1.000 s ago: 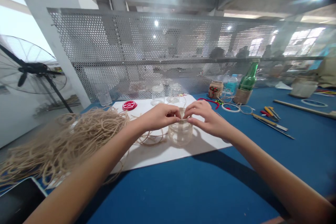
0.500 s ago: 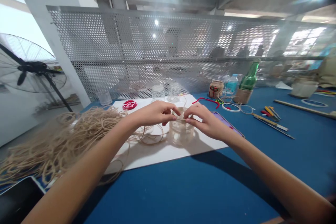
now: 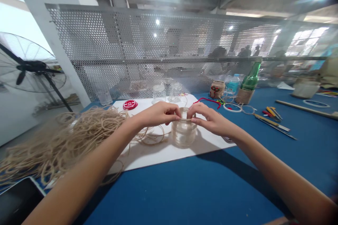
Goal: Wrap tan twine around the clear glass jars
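A clear glass jar (image 3: 184,133) stands on a white board (image 3: 169,151) on the blue table. My left hand (image 3: 158,114) and my right hand (image 3: 208,119) meet at the jar's neck, both with fingers pinched on a thin tan cord (image 3: 185,120) that runs round the neck. More of the cord loops (image 3: 150,137) off to the left toward a big loose heap of tan cord (image 3: 66,140).
A red lid (image 3: 130,104) and two empty glass jars (image 3: 166,92) stand at the board's far edge. A green bottle (image 3: 250,79), a cord-wrapped jar (image 3: 217,89), rings, sticks and tools lie at right. A perforated metal screen (image 3: 158,49) backs the table. A dark tablet (image 3: 18,202) sits at lower left; a fan (image 3: 29,66) stands at left.
The hands stay pinched at the jar's neck with only small finger shifts. The jar has slid slightly right and toward me.
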The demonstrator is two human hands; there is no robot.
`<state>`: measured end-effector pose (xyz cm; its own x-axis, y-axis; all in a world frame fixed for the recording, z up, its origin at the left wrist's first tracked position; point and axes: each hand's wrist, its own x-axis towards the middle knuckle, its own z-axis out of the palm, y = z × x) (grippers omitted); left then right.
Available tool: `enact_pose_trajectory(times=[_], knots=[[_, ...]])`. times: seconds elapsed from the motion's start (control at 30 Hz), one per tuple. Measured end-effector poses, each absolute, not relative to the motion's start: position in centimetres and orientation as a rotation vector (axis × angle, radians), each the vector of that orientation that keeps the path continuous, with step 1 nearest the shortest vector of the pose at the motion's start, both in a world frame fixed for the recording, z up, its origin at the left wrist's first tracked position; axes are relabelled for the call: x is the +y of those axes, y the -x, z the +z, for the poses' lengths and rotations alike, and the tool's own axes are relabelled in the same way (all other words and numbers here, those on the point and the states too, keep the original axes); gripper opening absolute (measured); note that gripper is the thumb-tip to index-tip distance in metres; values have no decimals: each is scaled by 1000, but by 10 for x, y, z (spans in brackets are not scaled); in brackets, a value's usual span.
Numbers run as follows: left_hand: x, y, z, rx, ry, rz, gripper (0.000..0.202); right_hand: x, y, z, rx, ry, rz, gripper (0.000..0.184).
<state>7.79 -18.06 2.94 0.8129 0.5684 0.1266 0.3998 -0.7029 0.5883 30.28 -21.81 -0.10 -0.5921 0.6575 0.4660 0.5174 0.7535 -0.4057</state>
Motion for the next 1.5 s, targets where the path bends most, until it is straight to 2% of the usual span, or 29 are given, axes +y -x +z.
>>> enact_pose_trajectory(times=[0.4,0.6,0.73,0.87,1.23,1.5], knots=[[-192,-88,30,676,-2645,506,11,-230,-299,7,-2359,1052,-94,17],[-195,-90,33,755,-2653,432,14,-237,-285,-1,-2333,1041,-73,17],[-194,-86,36,775,-2604,349,20,-235,-288,-1,-2312,1067,50,13],[-193,-83,38,802,-2582,327,26,-232,-293,1,-2345,1017,141,16],[-191,-82,37,724,-2518,315,14,-223,-309,7,-2495,912,254,22],[-197,-95,31,678,-2587,485,5,-221,-318,10,-2464,1037,59,18]])
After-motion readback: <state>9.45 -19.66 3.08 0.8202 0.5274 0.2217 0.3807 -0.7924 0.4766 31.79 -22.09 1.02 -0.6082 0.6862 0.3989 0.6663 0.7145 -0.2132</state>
